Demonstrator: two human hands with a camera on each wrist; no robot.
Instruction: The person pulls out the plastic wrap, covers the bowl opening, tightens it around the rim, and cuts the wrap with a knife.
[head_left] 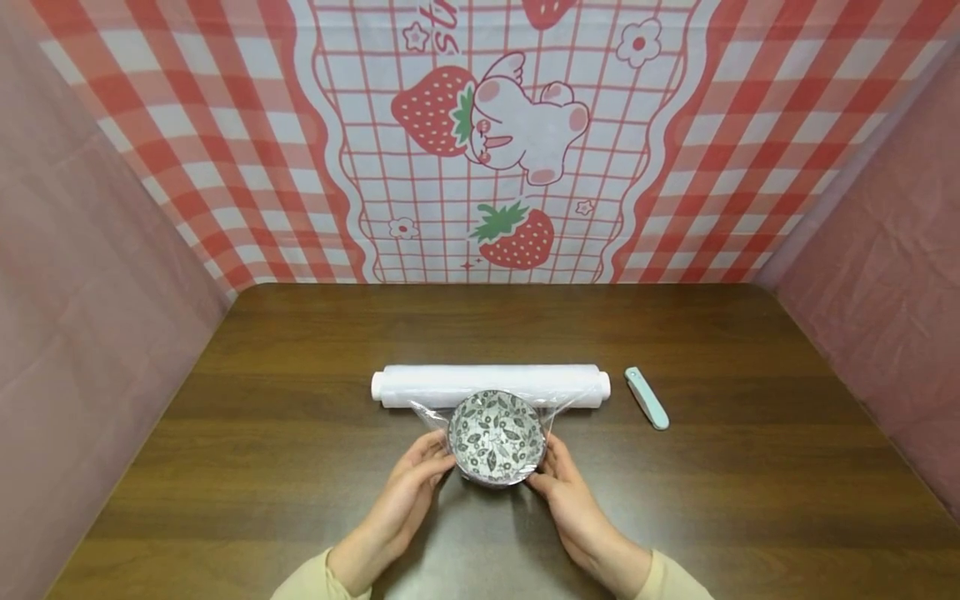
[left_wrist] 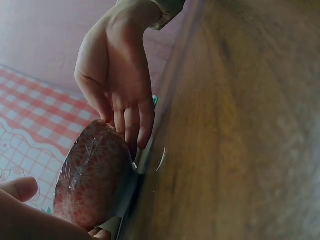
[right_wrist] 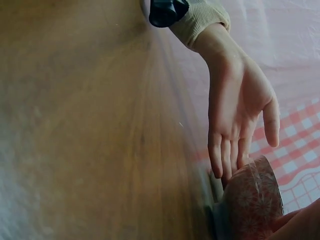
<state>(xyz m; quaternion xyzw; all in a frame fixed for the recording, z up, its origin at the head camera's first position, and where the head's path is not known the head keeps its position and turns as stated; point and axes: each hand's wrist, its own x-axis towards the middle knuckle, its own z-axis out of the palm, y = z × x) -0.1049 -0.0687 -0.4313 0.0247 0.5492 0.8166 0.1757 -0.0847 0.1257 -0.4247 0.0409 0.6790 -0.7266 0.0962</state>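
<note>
A bowl (head_left: 497, 438), leaf-patterned inside and reddish outside (left_wrist: 92, 175), stands on the table with clear cling film over its top. The film (head_left: 558, 402) runs back to a white cling film roll (head_left: 491, 386) lying crosswise behind the bowl. My left hand (head_left: 405, 492) is at the bowl's left side, with fairly straight fingers; the right wrist view shows its thumb apart from the bowl. On the opposite side, my right hand (head_left: 570, 500) has extended fingers along the bowl wall, its thumb near the rim. Some fingertips are hidden behind the bowl.
A pale green folding-type cutter (head_left: 647, 398) lies on the brown wooden table (head_left: 300, 333), right of the roll. Behind the table hangs a red checked cloth (head_left: 525, 233) with strawberries. Pink cloth (head_left: 870, 250) hangs at both sides.
</note>
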